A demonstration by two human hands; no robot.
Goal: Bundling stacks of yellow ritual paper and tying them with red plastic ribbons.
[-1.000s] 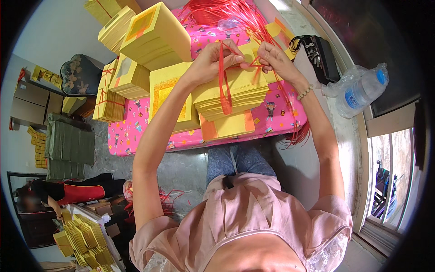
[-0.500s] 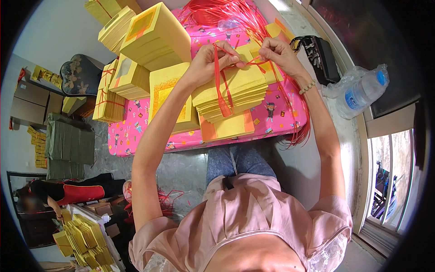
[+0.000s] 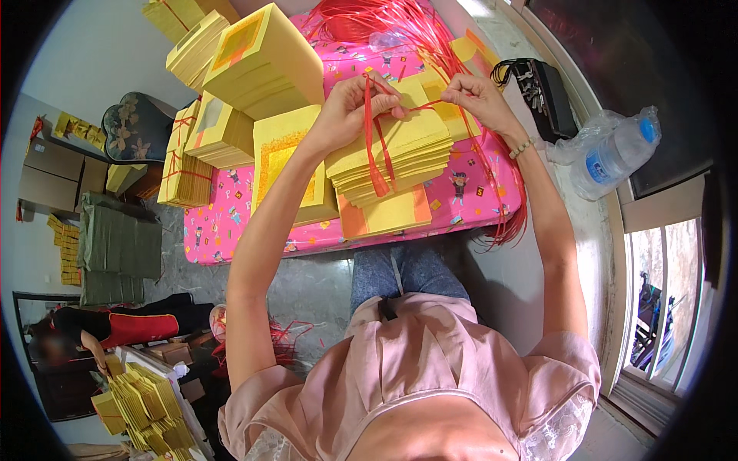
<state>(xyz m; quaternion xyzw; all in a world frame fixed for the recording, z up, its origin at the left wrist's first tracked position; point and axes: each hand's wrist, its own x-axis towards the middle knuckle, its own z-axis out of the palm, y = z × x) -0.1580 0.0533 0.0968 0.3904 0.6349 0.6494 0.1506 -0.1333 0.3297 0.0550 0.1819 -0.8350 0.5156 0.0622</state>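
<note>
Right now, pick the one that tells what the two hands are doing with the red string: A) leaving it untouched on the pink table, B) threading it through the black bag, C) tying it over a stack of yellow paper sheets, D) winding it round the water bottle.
C: the left hand and right hand each pinch the red string above the yellow paper stack it wraps.

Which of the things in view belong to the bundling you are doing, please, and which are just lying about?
In use:
left hand
right hand
red string
stack of yellow paper

Lying about:
plastic water bottle
black pouch
other yellow stacks
heap of red strings
</note>
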